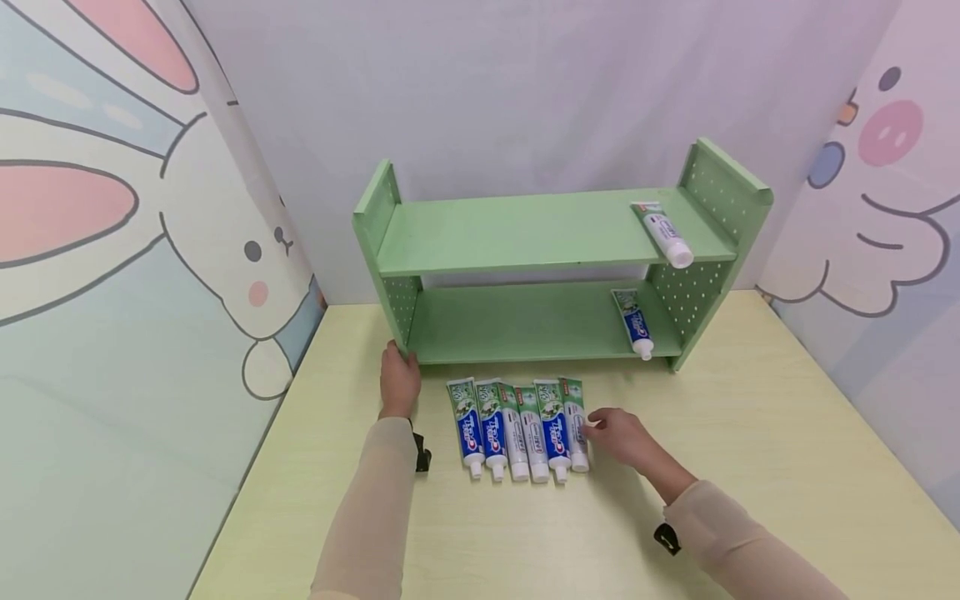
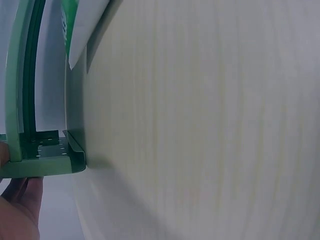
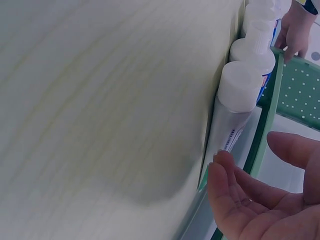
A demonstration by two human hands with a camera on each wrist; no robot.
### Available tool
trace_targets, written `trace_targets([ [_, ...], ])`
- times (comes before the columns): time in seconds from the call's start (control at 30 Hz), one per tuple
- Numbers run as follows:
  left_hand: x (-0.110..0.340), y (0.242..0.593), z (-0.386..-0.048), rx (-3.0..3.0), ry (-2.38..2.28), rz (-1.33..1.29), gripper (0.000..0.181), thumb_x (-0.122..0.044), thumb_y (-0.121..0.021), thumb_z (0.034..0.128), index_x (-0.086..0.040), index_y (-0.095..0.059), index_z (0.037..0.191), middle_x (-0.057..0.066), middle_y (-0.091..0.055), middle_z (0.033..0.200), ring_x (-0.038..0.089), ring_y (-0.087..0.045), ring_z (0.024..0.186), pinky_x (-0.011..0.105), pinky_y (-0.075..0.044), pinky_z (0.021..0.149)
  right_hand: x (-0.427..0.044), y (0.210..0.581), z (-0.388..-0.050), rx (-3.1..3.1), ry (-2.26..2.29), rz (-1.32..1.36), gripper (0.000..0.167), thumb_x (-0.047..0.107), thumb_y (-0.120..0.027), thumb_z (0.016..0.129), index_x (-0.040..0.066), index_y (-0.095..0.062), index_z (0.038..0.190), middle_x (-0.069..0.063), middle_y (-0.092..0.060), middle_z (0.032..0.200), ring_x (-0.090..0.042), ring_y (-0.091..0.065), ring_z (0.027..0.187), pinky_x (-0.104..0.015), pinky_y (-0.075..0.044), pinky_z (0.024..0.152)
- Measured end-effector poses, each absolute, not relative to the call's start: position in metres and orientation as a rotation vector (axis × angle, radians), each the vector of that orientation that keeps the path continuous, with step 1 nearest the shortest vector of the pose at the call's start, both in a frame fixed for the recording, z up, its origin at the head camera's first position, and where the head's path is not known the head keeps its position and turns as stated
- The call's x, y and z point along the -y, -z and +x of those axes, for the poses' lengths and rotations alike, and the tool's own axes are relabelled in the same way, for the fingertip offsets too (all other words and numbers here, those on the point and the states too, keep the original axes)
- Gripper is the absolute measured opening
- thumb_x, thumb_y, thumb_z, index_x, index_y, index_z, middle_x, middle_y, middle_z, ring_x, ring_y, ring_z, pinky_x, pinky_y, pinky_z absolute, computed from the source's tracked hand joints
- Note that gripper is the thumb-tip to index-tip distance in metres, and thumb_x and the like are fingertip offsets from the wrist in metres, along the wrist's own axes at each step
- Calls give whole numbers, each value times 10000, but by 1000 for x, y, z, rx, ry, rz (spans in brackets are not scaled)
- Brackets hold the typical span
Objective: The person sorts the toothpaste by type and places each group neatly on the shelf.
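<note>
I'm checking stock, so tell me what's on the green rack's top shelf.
One toothpaste tube lies near the right end of the top shelf, white cap toward the front. The surface beneath it is hidden.

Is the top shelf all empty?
No, a toothpaste tube with a white cap lies on the top shelf, near its right end.

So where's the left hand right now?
In the head view, the left hand grips the green rack at its lower left corner, left of the row of toothpaste tubes.
</note>
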State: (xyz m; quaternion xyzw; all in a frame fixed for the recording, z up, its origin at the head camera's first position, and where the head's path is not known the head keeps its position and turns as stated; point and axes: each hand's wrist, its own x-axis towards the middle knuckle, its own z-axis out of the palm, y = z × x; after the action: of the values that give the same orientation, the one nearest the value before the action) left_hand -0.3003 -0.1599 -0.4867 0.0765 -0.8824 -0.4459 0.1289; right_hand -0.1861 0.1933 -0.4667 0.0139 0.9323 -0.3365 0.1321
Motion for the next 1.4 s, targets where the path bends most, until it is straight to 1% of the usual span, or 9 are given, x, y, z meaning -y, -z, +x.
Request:
trace_targets([
  [0.13, 160, 487, -300, 2573, 1307, 229, 436, -122, -437, 1039, 65, -315, 1414, 246, -442, 1281, 386, -451, 1239, 493, -389, 1024, -192, 467, -185, -2694, 945, 54, 446, 224, -655, 921, -133, -593, 1180, -221, -657, 1026, -311, -634, 903, -437, -540, 747],
  [0.3, 159, 486, -300, 2566, 1312, 222, 434, -117, -447, 1035, 75, -325, 1405, 257, -452, 1268, 399, -467, 1211, 507, -397, 1007, -190, 468, -182, -2664, 908, 60, 485, 256, -660, 921, -153, -584, 1171, -260, -633, 1091, -353, -614, 966, -469, -526, 793],
  [0.6, 159, 487, -300, 2566, 1320, 211, 440, -119, -454, 1036, 75, -320, 1407, 262, -447, 1272, 399, -462, 1216, 506, -394, 1010, -189, 472, -179, -2658, 928, 33, 455, 258, -674, 910, -136, -617, 1129, -249, -627, 1102, -299, -605, 924, -446, -525, 763],
  [0.8, 159, 486, -300, 2567, 1314, 216, 438, -119, -454, 1035, 76, -324, 1406, 259, -451, 1269, 396, -464, 1215, 505, -391, 1014, -187, 474, -180, -2661, 928, 54, 461, 250, -699, 886, -140, -616, 1117, -230, -638, 1070, -278, -597, 887, -440, -522, 767],
  [0.87, 159, 486, -300, 2565, 1310, 220, 435, -121, -458, 1034, 75, -331, 1400, 258, -458, 1260, 397, -472, 1205, 504, -397, 1007, -185, 474, -180, -2668, 929, 59, 460, 243, -712, 875, -140, -617, 1111, -223, -641, 1059, -287, -600, 900, -444, -520, 779],
  [1.03, 159, 487, -300, 2562, 1297, 225, 432, -123, -457, 1034, 73, -334, 1398, 256, -464, 1247, 398, -482, 1192, 503, -408, 996, -182, 475, -181, -2639, 953, 121, 495, 231, -729, 857, -144, -586, 1147, -213, -638, 1054, -285, -592, 895, -445, -516, 784],
  [1.13, 159, 488, -300, 2562, 1299, 230, 435, -131, -457, 1036, 69, -332, 1401, 250, -463, 1250, 394, -478, 1197, 503, -408, 996, -179, 476, -180, -2592, 996, 184, 525, 218, -729, 857, -150, -548, 1185, -192, -626, 1030, -255, -579, 840, -404, -522, 731],
  [1.3, 160, 488, -301, 2567, 1300, 236, 438, -140, -455, 1038, 67, -331, 1403, 250, -461, 1254, 393, -479, 1196, 504, -410, 994, -176, 479, -178, -2530, 1084, 241, 544, 174, -714, 878, -166, -483, 1234, -131, -602, 895, -195, -593, 671, -317, -524, 582],
  [1.4, 160, 488, -300, 2565, 1302, 236, 437, -142, -453, 1038, 63, -333, 1405, 248, -460, 1258, 393, -475, 1202, 504, -407, 997, -175, 480, -178, -2510, 1129, 254, 545, 157, -707, 885, -167, -463, 1248, -116, -597, 849, -181, -601, 610, -302, -525, 545],
])
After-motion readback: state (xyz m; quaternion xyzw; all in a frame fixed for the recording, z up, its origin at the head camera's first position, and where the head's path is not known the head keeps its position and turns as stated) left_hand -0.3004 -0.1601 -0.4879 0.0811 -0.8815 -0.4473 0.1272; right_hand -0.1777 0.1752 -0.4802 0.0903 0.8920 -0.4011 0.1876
